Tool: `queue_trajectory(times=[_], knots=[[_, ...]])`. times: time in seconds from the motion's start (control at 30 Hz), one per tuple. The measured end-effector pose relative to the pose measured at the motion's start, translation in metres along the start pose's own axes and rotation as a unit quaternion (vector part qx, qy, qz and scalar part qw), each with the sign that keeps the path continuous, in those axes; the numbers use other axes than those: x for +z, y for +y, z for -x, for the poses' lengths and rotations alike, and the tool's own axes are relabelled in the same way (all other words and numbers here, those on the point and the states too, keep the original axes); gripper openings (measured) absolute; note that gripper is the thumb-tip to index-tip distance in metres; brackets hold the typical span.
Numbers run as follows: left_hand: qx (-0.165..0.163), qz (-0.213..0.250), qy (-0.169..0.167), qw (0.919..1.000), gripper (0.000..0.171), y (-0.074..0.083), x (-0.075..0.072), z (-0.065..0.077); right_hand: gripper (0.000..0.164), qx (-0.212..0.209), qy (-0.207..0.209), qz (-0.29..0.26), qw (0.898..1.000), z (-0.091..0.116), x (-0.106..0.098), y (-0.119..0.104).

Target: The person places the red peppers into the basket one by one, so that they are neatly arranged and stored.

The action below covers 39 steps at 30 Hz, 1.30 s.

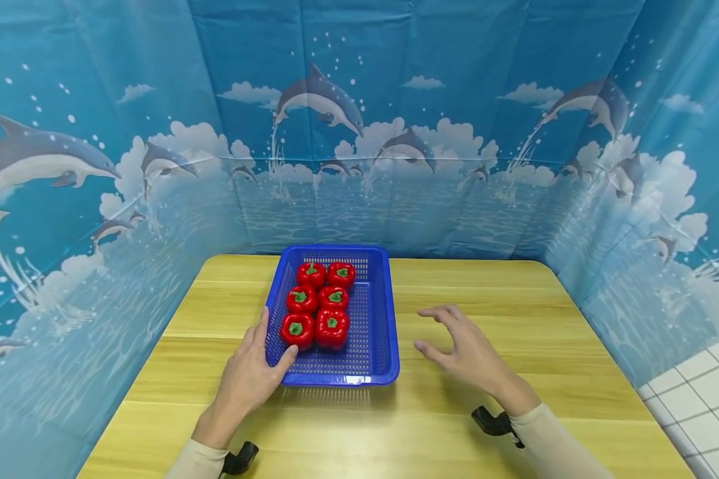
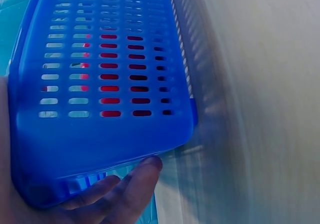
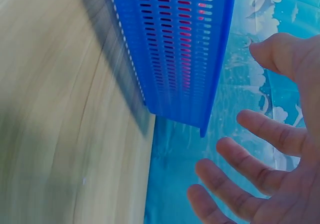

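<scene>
A blue plastic basket [image 1: 368,359] with slotted walls stands on the wooden table. Several red bell peppers [image 1: 331,328] with green stems sit in two columns in its left and middle part. At the basket's near left corner, my left hand [image 1: 248,372] grips the rim, thumb over the inner side and fingers along the outer wall. The left wrist view has those fingers [image 2: 142,181] against the basket's side. My right hand [image 1: 470,352] hovers to the right of the basket, apart from it, fingers spread and holding nothing. Red shows through the slots in both wrist views.
Bare wood of the table [image 1: 485,293] extends on both sides of the basket. A blue dolphin-print curtain [image 1: 395,199] hangs behind the table and along its sides. White tiles [image 1: 704,392] show at the lower right. Black straps [image 1: 491,421] are on both wrists.
</scene>
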<state>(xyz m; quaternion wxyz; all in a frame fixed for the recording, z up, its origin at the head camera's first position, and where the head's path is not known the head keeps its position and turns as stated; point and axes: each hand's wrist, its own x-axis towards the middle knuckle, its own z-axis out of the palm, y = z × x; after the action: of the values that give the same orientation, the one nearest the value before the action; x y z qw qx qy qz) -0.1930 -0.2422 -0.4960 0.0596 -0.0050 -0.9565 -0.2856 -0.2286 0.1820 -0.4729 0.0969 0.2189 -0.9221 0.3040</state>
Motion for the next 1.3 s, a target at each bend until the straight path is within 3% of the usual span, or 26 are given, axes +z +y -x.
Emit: queue_trajectory(times=[0.4,0.73,0.97,1.13,1.3], knots=[[-0.008,0.026,-0.046,0.9986,0.109,-0.006,-0.010,0.002,0.057,0.014,0.030,0.023,0.999,0.021,-0.013,0.019],[0.002,0.030,-0.060,0.9978,0.100,-0.022,-0.023,-0.002,0.058,0.016,0.040,0.043,0.998,0.034,-0.021,0.038],[0.041,0.029,-0.037,0.9981,0.090,-0.037,-0.031,-0.006,0.060,-0.004,0.045,0.069,0.997,0.039,-0.026,0.050],[0.081,-0.008,-0.024,0.9964,0.084,-0.046,-0.039,-0.014,0.064,-0.024,0.055,0.092,0.994,0.038,-0.031,0.058],[0.096,-0.043,-0.024,0.9942,0.085,-0.052,-0.046,-0.026,0.072,-0.039,0.063,0.136,0.988,0.035,-0.040,0.066]])
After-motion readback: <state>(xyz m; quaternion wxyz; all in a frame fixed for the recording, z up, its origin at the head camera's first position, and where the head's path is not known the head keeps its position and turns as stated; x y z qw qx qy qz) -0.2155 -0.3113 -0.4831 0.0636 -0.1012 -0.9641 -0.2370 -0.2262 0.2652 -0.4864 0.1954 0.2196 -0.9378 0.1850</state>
